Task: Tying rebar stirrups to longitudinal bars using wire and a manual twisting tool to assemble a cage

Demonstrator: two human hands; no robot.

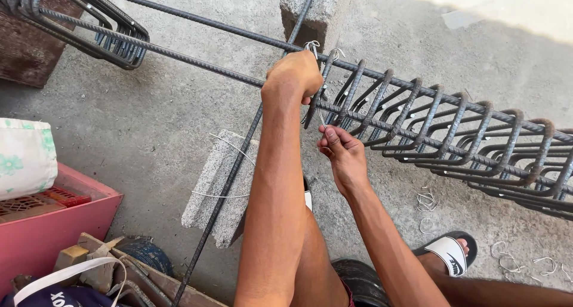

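My left hand (293, 75) grips the rebar cage (441, 128), which runs off rightward, while my right hand (343, 155) just below pinches tie wire (322, 117).

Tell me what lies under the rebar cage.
Under the rebar cage lies bare concrete floor, with bent wire scraps near a sandal. A block sits under the long bars. The left hand covers the joint it grips.
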